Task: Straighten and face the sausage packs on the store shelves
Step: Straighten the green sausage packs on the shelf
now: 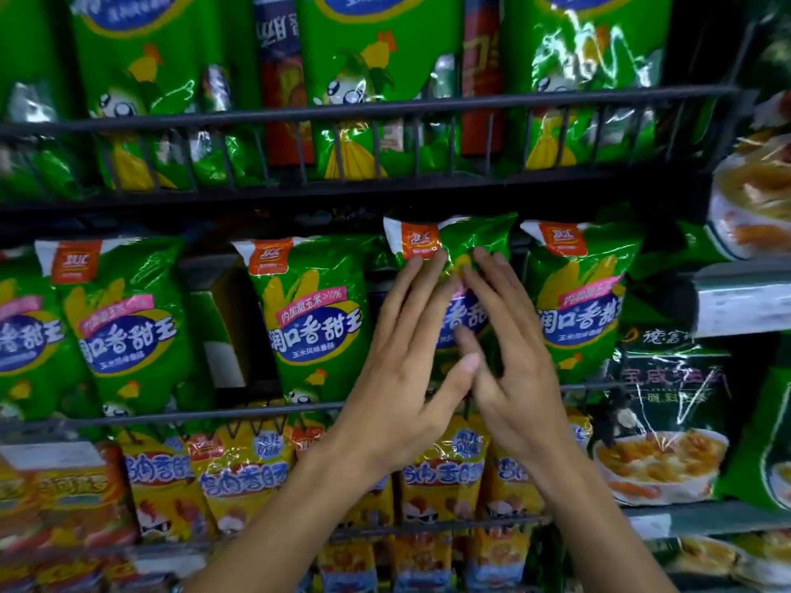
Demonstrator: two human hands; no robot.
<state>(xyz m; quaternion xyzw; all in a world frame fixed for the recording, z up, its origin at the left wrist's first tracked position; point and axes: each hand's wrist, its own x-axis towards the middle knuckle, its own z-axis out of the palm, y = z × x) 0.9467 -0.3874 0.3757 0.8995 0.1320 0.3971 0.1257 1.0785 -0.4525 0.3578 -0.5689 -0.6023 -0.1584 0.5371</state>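
Head view, facing wire-fronted store shelves. Nearest the camera, two bare forearms rise from the lower edge; the left hand (pixel 402 357) and the right hand (pixel 509 361) lie flat, fingers straight and only slightly spread, pressing on the front of one green sausage pack (pixel 466 239) in the middle shelf row, thumbs meeting just below its blue label. The pack is glossy green film with a white-and-orange brand corner at upper left and yellow corn art; its top sits higher than its neighbours', close under the shelf above, and its lower half is hidden by the hands. Just beside it on the right stands a matching pack (pixel 578 301), upright and label-forward; on the left another matching pack (pixel 308 318) stands slightly tilted — a narrow dark gap separates it from the pressed one. Further left, an open slot (pixel 222 318) shows a bare divider. A black wire rail (pixel 214 415) fronts this row; yellow packs (pixel 239 477) fill the shelf below, and larger green packs (pixel 355 79) the shelf above.
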